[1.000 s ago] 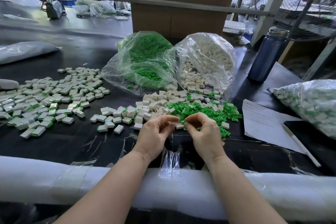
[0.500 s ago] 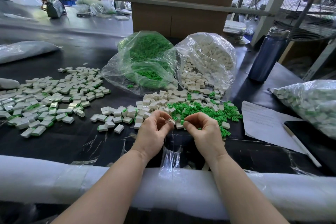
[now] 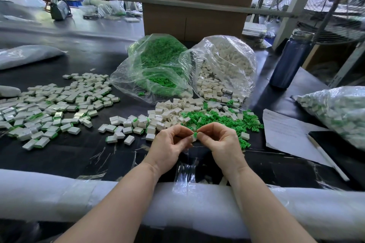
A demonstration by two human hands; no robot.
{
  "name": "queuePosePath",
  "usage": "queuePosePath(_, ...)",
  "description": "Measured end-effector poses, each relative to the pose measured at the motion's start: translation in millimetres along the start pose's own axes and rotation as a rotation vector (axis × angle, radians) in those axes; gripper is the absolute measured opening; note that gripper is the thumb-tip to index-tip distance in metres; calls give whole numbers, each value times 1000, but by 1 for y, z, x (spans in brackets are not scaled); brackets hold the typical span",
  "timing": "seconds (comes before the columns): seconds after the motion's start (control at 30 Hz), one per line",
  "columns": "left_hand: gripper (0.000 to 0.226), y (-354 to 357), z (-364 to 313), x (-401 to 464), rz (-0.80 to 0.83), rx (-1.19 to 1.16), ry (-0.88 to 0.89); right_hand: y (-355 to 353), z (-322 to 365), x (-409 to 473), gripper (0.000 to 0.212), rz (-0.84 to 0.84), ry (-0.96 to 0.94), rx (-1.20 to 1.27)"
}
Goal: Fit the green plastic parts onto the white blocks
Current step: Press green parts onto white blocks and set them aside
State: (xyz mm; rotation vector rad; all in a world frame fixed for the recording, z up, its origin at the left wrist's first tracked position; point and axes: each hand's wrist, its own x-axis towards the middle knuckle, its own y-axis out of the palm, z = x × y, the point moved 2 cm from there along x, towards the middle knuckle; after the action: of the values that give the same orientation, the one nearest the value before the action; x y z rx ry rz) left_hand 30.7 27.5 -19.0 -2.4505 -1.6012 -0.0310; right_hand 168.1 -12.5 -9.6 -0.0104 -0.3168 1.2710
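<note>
Two hands met at the centre of the frame, just above the near edge of the dark surface (image 3: 79,156). The left hand (image 3: 169,144) had its fingers curled around a white block (image 3: 193,138), pinching it between thumb and fingertips. The right hand (image 3: 219,140) pinched a green plastic part (image 3: 195,134) narrowly between thumb and forefinger, and that part touched the top end of the block.

Just beyond the hands lay a loose heap of green parts (image 3: 217,118), right of centre, with a heap of bare white blocks (image 3: 173,110) touching it on its left. Further left, a broad scatter of fitted blocks (image 3: 53,108), white with green edges showing, spread toward the left edge of the frame.

Above centre stood two clear plastic bags side by side and touching: the bag of green parts (image 3: 158,61) on the left and the bag of white blocks (image 3: 227,65) on the right, both open toward the heaps.

At the right edge lay a third bag of fitted pieces (image 3: 339,112), with a sheet of paper (image 3: 286,132) and a pen (image 3: 325,158) near it. A dark blue bottle (image 3: 290,61) stood upright at the upper right. White foam padding (image 3: 59,193) ran along the lower part of the frame under both forearms.
</note>
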Motion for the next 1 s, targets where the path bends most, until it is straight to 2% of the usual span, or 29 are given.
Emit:
queuePosePath(0.3, 20, -3, 1, 0, -54, 1, 5, 2, 1, -2, 14, 58, 37, -20)
queuePosePath(0.53, 20, 0, 2, 0, -38, 84, -19, 2, -1, -2, 25, 85, 92, -25)
queuePosePath(1.0, 14, 1, -2, -3, 25, 210, -2, 0, -5, -2, 21, 142, 137, -34)
